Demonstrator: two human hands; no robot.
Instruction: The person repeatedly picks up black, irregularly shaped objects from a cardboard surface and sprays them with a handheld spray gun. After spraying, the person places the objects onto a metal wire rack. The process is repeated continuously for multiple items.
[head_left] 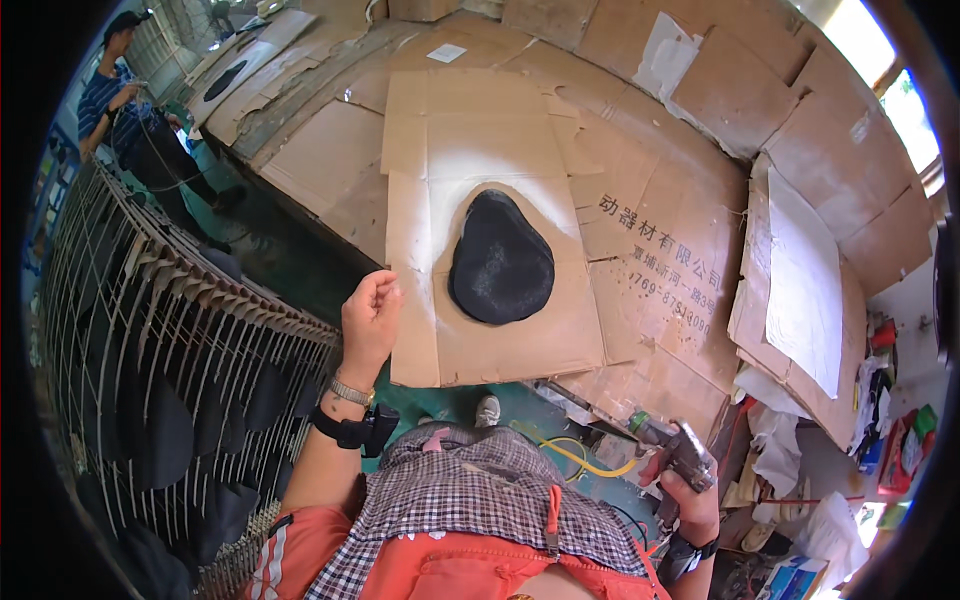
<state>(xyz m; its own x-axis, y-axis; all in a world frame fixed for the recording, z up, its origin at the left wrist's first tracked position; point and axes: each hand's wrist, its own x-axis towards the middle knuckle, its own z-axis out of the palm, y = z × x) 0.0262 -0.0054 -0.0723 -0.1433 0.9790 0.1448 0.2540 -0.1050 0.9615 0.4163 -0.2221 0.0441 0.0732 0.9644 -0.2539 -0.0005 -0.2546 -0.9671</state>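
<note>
In front of me a black pear-shaped pad lies on a flat cardboard sheet. A greyish haze marks the middle of the pad, and a whitish coating surrounds it on the cardboard. My left hand hovers beside the sheet's left edge, its fingers curled together; whether anything is inside them is hidden. Low on the right, away from the pad, my right hand grips a metal spray gun with a green part at its front end.
On my left stands a wire rack holding several black pads. Cardboard walls enclose the back and right of the work surface. A yellow hose hangs below the table. At far left, a person stands near another table.
</note>
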